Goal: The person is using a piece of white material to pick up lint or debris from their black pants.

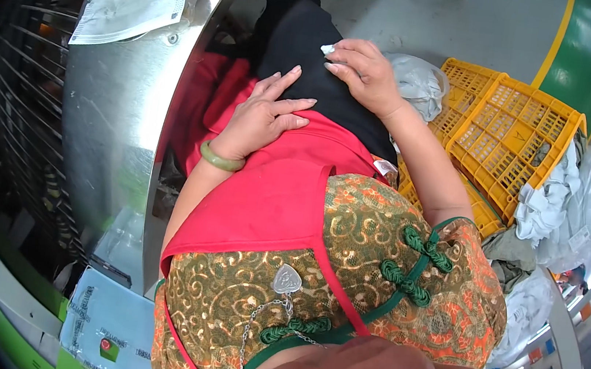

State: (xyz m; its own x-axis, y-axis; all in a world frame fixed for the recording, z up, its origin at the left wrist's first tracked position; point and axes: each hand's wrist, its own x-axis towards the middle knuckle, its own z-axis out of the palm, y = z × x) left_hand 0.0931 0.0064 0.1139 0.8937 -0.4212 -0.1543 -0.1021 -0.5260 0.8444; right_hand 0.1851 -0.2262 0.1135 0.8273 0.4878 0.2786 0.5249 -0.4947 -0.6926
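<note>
Holding small white piece (327, 50) in narrow grip: right hand (368, 77); left hand (263, 114) spread over red apron (264, 203).

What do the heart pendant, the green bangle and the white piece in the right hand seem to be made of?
Heart pendant: probably metal, from its silvery sheen and raised pattern.
Green bangle: perhaps polished stone, glass or plastic; smooth and glossy.
White piece: matt, maybe paper or cloth; too small to tell.

The left hand (263, 118) lies on the lap (337, 145); the right hand (368, 75) is above. Leftward come a panel (103, 161), then a rack (35, 79); rightward, crates (508, 133) (a plastic bag (418, 85) intervenes), with cloth (552, 201) alongside.
</note>
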